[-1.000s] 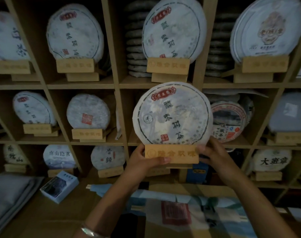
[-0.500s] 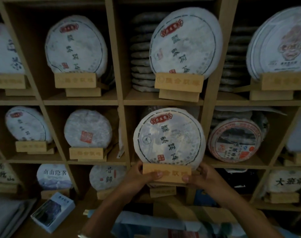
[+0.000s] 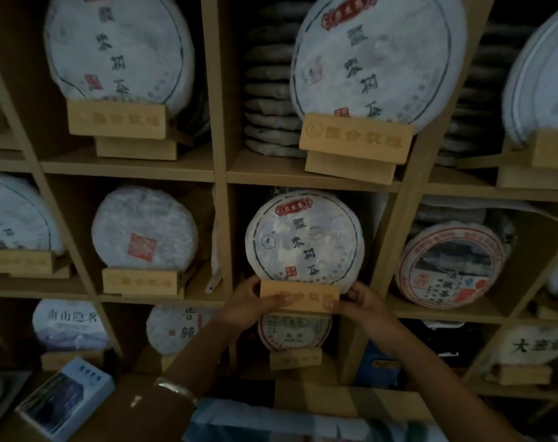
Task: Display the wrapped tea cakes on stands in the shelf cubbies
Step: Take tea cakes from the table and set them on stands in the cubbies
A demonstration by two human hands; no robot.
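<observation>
A round white-wrapped tea cake [image 3: 304,237] with a red label and black characters stands upright in a light wooden stand [image 3: 300,296]. Cake and stand sit inside the middle-row cubby [image 3: 379,199] of the wooden shelf, at its front edge. My left hand [image 3: 249,303] grips the stand's left end, thumb across its front. My right hand [image 3: 355,303] grips the right end. Whether the stand rests on the shelf board is hidden by my hands.
Neighbouring cubbies hold other wrapped cakes on stands: one to the left [image 3: 143,229], a colourful one to the right [image 3: 451,264], a large one above [image 3: 378,55], one below [image 3: 295,330]. Unwrapped dark cakes [image 3: 266,97] are stacked behind. A small blue box [image 3: 67,398] lies lower left.
Both hands have carried the cake and stand forward and up into the middle cubby. The camera has moved closer to the shelf.
</observation>
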